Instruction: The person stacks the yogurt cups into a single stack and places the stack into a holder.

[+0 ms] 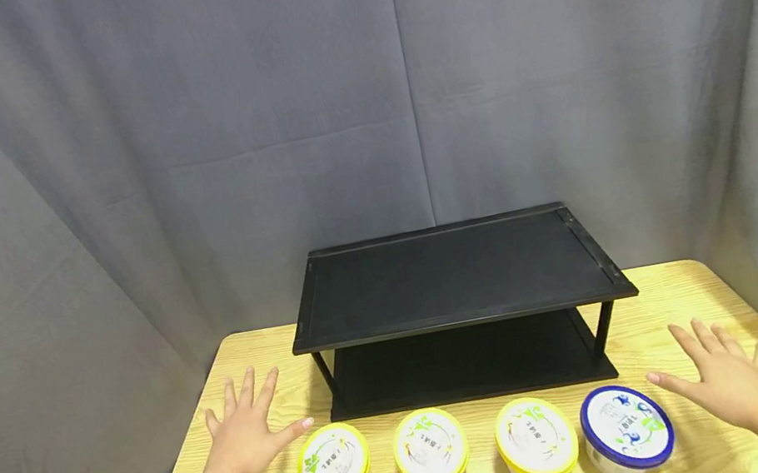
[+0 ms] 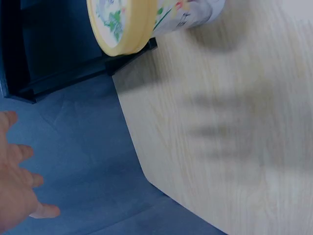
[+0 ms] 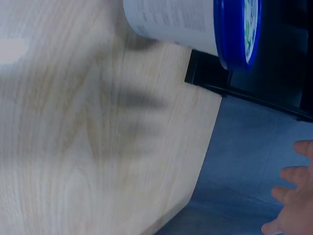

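My left hand (image 1: 240, 443) hovers over the table's left side with its fingers spread, holding nothing. The thumb points toward the leftmost yellow-lidded tub (image 1: 336, 466). Two more yellow-lidded tubs, a middle one (image 1: 430, 451) and another (image 1: 536, 439) to its right, stand upright in the same row. At the row's right end is a blue-lidded tub (image 1: 627, 429), also upright. Beside it my right hand (image 1: 727, 378) is spread and holds nothing. Each wrist view shows the nearest tub from the side: the yellow lid (image 2: 142, 24) on the left, the blue lid (image 3: 235, 34) on the right.
A black two-tier rack (image 1: 458, 277) stands behind the row of tubs, its lower shelf (image 1: 465, 361) close to the table. The wooden table (image 1: 259, 376) has rounded far corners. Grey curtains (image 1: 356, 105) hang behind it and at both sides.
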Demonstrator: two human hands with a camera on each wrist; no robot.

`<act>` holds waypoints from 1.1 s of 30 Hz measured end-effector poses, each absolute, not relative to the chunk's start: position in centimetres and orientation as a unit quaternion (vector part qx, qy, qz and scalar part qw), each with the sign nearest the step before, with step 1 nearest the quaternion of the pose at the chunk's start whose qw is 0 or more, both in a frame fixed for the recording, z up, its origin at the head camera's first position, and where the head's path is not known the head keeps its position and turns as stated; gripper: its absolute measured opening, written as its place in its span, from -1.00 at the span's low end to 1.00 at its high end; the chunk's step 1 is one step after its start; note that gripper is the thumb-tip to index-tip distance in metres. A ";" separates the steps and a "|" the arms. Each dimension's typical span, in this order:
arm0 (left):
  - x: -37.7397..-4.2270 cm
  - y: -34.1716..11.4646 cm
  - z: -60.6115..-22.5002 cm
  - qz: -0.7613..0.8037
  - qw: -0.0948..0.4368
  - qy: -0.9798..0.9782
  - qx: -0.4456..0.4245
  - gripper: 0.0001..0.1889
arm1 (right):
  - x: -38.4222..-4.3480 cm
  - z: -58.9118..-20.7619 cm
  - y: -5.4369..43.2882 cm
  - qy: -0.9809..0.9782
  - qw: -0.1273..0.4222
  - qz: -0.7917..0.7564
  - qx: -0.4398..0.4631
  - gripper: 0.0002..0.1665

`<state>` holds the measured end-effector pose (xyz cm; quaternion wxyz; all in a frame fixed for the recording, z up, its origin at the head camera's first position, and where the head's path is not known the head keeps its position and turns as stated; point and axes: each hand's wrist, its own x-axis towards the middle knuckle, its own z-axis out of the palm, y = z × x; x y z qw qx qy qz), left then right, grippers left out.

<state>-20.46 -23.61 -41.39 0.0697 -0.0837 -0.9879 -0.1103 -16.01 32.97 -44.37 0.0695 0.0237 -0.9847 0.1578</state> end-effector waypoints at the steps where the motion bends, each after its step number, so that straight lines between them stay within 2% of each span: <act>1: -20.3 -23.5 -41.5 -0.110 0.071 -0.988 -0.085 -0.02 | -15.8 -44.5 32.8 -0.983 0.076 0.163 0.027 -0.03; 7: -19.2 -23.0 -42.2 -0.130 0.079 -0.984 -0.095 -0.05 | -15.0 -45.9 32.2 -0.972 0.103 0.205 0.047 -0.09; 11: -18.6 -22.7 -42.7 -0.144 0.076 -0.982 -0.101 -0.04 | -14.6 -46.9 32.0 -0.962 0.102 0.248 0.054 -0.15; 19: -17.7 -22.2 -43.8 -0.171 0.046 -0.979 -0.102 -0.04 | -13.7 -48.5 31.2 -0.941 0.020 0.336 0.039 -0.08; 26: -17.4 -21.8 -44.9 -0.198 0.015 -0.974 -0.112 -0.02 | -13.0 -49.7 30.2 -0.906 -0.048 0.421 -0.012 -0.04; 30: -17.3 -21.6 -45.8 -0.214 0.006 -0.970 -0.113 -0.01 | -12.9 -50.4 30.1 -0.866 -0.058 0.496 -0.016 -0.02; 33: -17.1 -21.3 -46.1 -0.222 0.001 -0.968 -0.112 -0.02 | -13.0 -51.2 30.1 -0.850 -0.039 0.526 0.000 0.00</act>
